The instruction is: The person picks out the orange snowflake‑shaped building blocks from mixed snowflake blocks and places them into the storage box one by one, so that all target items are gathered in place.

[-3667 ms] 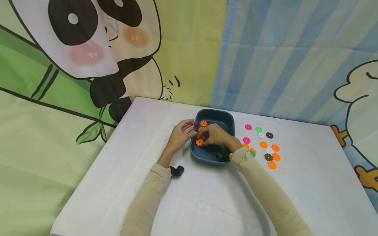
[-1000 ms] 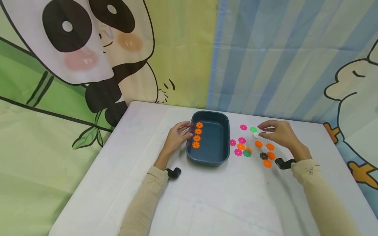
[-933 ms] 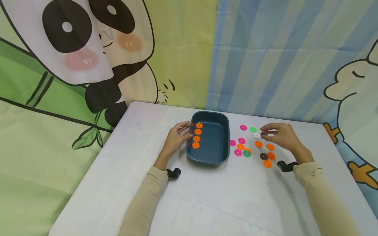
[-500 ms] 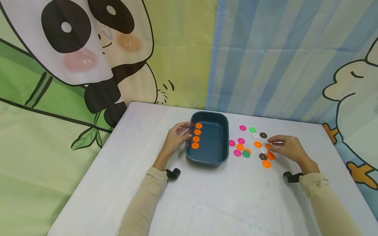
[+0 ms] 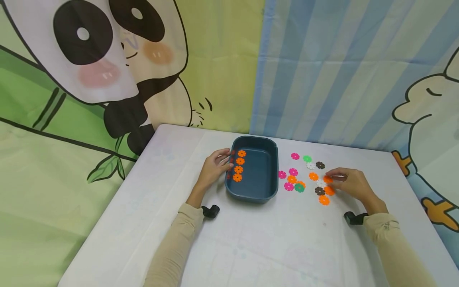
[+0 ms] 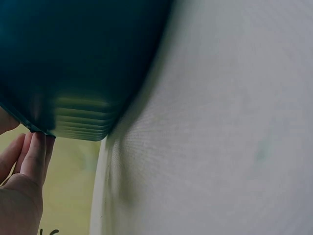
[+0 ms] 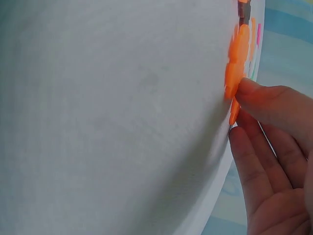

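A dark blue rectangular plastic tub (image 5: 256, 197) stands on the table. My left hand (image 5: 212, 167) holds its left rim, and the left wrist view shows the fingertips (image 6: 36, 147) against the rim. Several orange flower-shaped discs (image 5: 238, 169) lie in a column along the tub's left side. To the right of the tub my right hand (image 5: 353, 183) pinches an orange flower-shaped disc (image 5: 327, 179) at the table surface, its thumb and fingers on either side in the right wrist view. Close by lie another orange disc (image 5: 329, 191) and a white disc (image 5: 320, 183).
Other flower-shaped discs lie scattered right of the tub: pink (image 5: 295, 156), light green (image 5: 307, 158), dark brown (image 5: 320, 165) and dark green (image 5: 299, 187). A white cloth covers the table (image 5: 251, 247). A printed curtain (image 5: 322, 71) hangs behind it.
My right hand has left the tub, gone right past the brown disc, and come down onto an orange disc. My left hand stays at the tub's rim.
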### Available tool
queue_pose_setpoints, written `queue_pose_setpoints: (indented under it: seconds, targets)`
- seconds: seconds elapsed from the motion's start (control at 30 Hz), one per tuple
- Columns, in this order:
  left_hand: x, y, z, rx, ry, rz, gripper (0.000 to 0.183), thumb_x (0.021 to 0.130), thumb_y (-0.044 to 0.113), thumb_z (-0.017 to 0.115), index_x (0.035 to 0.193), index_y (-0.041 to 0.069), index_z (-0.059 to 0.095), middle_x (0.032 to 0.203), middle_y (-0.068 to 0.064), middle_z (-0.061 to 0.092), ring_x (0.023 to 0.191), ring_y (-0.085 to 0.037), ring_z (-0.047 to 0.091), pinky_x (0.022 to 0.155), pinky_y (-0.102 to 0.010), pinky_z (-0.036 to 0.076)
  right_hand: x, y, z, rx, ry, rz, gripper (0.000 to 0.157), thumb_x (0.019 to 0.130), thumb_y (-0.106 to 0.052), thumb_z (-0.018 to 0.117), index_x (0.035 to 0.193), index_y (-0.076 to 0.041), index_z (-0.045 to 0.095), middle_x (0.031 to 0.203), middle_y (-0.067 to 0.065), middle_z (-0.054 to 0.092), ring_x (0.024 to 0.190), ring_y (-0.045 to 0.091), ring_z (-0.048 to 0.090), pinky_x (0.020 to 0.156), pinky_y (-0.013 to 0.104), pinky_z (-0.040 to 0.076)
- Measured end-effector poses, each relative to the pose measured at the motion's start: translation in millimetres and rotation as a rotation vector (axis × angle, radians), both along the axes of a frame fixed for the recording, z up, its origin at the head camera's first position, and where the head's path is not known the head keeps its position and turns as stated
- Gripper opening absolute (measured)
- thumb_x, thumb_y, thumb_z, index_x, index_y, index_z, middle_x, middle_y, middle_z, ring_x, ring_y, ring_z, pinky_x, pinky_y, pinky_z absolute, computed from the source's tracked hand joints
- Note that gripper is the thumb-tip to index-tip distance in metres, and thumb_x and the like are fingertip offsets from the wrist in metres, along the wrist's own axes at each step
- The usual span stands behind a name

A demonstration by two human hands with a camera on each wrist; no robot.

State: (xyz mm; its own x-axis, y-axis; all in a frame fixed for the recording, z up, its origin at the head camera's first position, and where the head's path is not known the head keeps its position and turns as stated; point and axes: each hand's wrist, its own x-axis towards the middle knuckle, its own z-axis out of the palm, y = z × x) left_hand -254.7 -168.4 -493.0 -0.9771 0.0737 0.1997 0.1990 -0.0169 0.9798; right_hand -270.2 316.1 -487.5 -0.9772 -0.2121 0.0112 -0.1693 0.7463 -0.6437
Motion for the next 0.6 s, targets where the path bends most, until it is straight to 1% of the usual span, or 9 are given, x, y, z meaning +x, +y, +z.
queue_pose_setpoints:
  seconds: [0.17,0.3,0.5,0.6]
  targets:
    - [0.2,0.0,0.3,-0.008,-0.008,0.002,0.058,0.083,-0.002,0.074,0.137,0.0,0.051,0.135,-0.014,0.055,0.127,-0.026,0.052,0.1,-0.026,0.049,-1.0,2.7,-4.1,-0.002,0.018,0.006,0.031,0.082,-0.018,0.08,0.11,-0.009,0.073,0.11,0.012,0.071,0.101,0.035,0.066,0.07,0.016,0.058]
    - [-0.3,-0.2,-0.4,-0.004,-0.005,-0.002,0.058,0.083,-0.002,0.074,0.137,0.0,0.051,0.135,-0.015,0.055,0.127,-0.026,0.051,0.101,-0.027,0.048,-2.0,3.7,-6.0,-0.01,0.04,0.021,0.03,0.082,-0.018,0.081,0.109,-0.009,0.073,0.107,0.011,0.071,0.1,0.034,0.066,0.071,0.012,0.056]
    - [-0.1,-0.3,-0.6,0.0,0.007,-0.008,0.058,0.084,-0.003,0.074,0.137,-0.001,0.051,0.136,-0.016,0.054,0.128,-0.027,0.051,0.101,-0.028,0.048,-2.5,1.9,-5.7,0.005,0.045,0.01,0.029,0.082,-0.019,0.081,0.108,-0.009,0.073,0.106,0.011,0.071,0.1,0.031,0.066,0.072,0.011,0.055]
    - [-0.3,-0.3,-1.0,0.004,0.006,-0.009,0.058,0.083,-0.003,0.074,0.137,-0.001,0.05,0.136,-0.017,0.054,0.128,-0.027,0.051,0.101,-0.028,0.049,-3.3,1.0,-5.4,0.011,0.033,-0.002,0.03,0.082,-0.02,0.081,0.108,-0.009,0.072,0.106,0.011,0.071,0.101,0.031,0.065,0.073,0.012,0.055]
